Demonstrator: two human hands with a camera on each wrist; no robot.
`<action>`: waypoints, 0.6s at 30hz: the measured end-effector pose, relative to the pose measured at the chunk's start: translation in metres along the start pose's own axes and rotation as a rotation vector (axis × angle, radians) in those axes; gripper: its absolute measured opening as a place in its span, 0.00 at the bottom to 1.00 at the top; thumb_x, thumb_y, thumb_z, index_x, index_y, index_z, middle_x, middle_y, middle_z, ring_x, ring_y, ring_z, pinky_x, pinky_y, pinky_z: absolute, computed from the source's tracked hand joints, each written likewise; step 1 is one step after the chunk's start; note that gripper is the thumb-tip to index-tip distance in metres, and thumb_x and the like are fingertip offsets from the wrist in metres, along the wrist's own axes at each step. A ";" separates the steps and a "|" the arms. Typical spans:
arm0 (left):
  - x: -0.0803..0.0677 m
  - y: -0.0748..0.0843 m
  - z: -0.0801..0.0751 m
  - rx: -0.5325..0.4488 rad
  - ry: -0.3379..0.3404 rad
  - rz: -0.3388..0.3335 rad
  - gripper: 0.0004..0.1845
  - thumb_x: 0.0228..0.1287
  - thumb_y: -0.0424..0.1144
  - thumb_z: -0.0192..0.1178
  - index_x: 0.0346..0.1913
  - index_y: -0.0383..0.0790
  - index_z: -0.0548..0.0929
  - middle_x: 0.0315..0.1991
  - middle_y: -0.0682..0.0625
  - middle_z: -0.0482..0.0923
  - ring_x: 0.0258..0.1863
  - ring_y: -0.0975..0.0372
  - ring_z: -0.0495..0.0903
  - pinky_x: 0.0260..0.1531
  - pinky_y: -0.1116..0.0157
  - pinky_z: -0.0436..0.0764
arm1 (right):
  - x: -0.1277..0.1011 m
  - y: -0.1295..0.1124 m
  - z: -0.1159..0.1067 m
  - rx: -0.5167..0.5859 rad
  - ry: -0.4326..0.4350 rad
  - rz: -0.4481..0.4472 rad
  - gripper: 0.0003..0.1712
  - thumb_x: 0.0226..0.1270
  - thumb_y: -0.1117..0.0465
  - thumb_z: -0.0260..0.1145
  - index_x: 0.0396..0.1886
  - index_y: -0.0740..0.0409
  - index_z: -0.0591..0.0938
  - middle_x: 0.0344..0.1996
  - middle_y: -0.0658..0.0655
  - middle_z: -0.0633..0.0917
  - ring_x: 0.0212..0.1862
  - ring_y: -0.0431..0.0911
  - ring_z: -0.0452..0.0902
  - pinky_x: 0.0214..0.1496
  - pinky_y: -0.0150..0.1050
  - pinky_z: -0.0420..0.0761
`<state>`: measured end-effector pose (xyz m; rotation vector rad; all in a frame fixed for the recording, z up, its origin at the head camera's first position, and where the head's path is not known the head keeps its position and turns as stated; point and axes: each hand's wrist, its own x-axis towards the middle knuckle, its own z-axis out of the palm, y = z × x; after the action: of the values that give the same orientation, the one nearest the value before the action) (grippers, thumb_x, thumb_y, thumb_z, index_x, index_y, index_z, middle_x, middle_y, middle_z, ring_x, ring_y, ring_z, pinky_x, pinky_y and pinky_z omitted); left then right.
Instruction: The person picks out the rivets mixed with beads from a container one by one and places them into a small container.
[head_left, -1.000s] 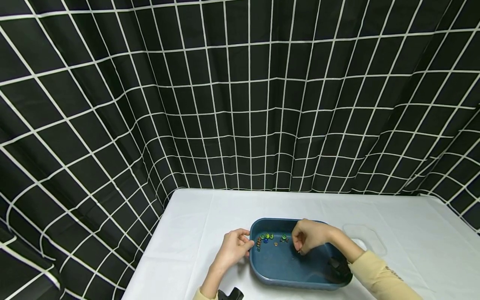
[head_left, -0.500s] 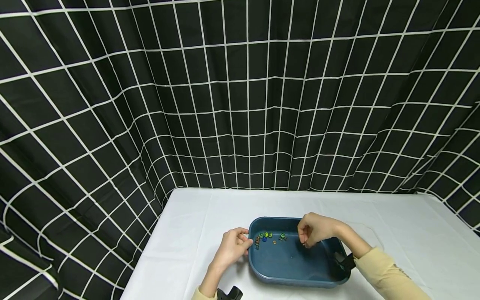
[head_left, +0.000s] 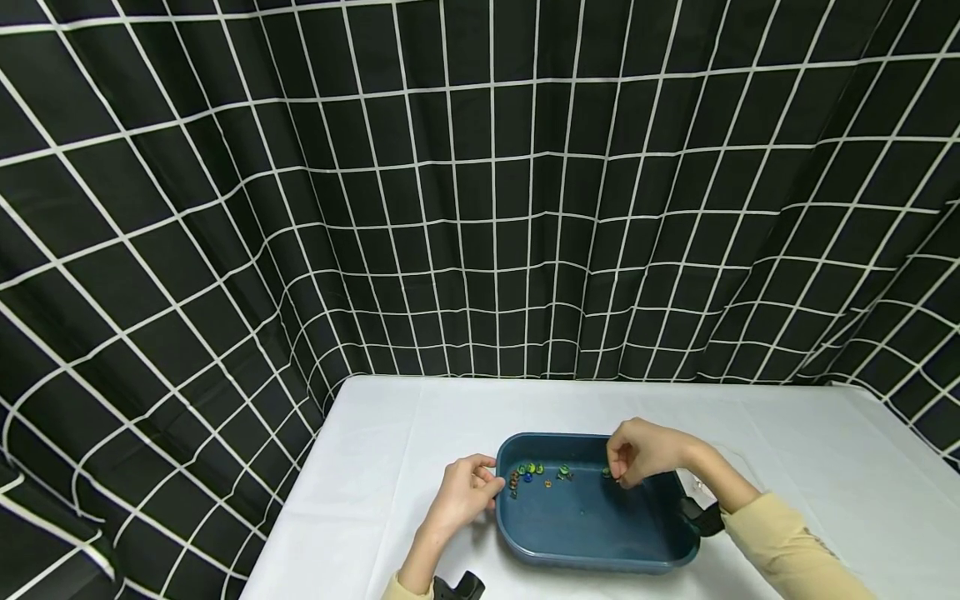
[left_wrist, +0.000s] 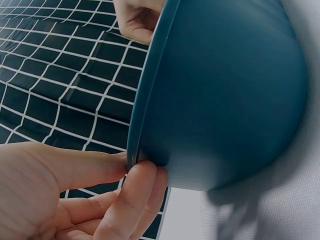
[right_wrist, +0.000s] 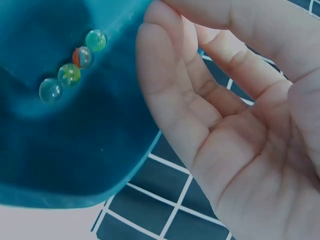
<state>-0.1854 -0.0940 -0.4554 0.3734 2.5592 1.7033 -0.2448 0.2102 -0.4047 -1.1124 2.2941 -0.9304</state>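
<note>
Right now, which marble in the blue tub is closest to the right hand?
The lone green marble at the fingertips of the right hand. The other marbles cluster at the far-left end of the blue tub, near the left hand.

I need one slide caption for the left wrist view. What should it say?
Left hand pinches the rim of the blue tray against a black grid curtain.

I see the bench [head_left: 390, 433] covered with a white cloth, in front of a black curtain. On it stands a blue tray [head_left: 592, 542] near the front edge. Just beside the tray's right side lies a clear plastic lid [head_left: 738, 467], partly hidden.
</note>
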 end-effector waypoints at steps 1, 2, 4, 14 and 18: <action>0.000 0.000 0.000 -0.001 0.002 0.001 0.17 0.54 0.26 0.62 0.46 0.20 0.76 0.25 0.48 0.76 0.16 0.62 0.78 0.15 0.74 0.72 | -0.001 0.000 -0.001 -0.002 0.005 0.001 0.08 0.41 0.77 0.69 0.20 0.62 0.81 0.18 0.48 0.79 0.21 0.33 0.71 0.23 0.31 0.77; 0.000 0.000 0.000 -0.003 0.003 0.001 0.17 0.54 0.26 0.62 0.46 0.20 0.76 0.25 0.48 0.76 0.16 0.62 0.78 0.15 0.74 0.73 | -0.002 0.000 -0.001 -0.004 0.008 0.001 0.08 0.41 0.77 0.69 0.20 0.62 0.80 0.18 0.48 0.79 0.21 0.33 0.71 0.23 0.31 0.76; 0.000 0.000 0.000 -0.006 0.005 0.005 0.16 0.54 0.26 0.62 0.46 0.20 0.76 0.24 0.48 0.76 0.16 0.63 0.78 0.15 0.74 0.74 | -0.005 0.000 -0.003 -0.001 0.012 0.006 0.08 0.42 0.77 0.69 0.20 0.63 0.80 0.17 0.48 0.79 0.20 0.33 0.70 0.22 0.31 0.76; 0.000 0.000 0.000 -0.002 0.007 0.008 0.16 0.54 0.25 0.62 0.46 0.19 0.76 0.24 0.48 0.76 0.16 0.64 0.77 0.16 0.74 0.75 | -0.017 0.000 -0.012 0.012 0.029 0.008 0.07 0.44 0.75 0.69 0.21 0.64 0.79 0.18 0.49 0.78 0.20 0.34 0.70 0.21 0.31 0.76; 0.000 0.000 0.001 0.002 0.006 0.009 0.16 0.54 0.25 0.61 0.46 0.19 0.76 0.24 0.48 0.76 0.16 0.64 0.77 0.16 0.74 0.74 | -0.022 0.000 -0.014 0.008 0.047 0.032 0.07 0.43 0.76 0.68 0.21 0.63 0.79 0.18 0.49 0.78 0.20 0.34 0.70 0.21 0.32 0.76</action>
<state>-0.1856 -0.0935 -0.4559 0.3802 2.5682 1.7071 -0.2410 0.2333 -0.3934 -1.0586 2.3367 -0.9617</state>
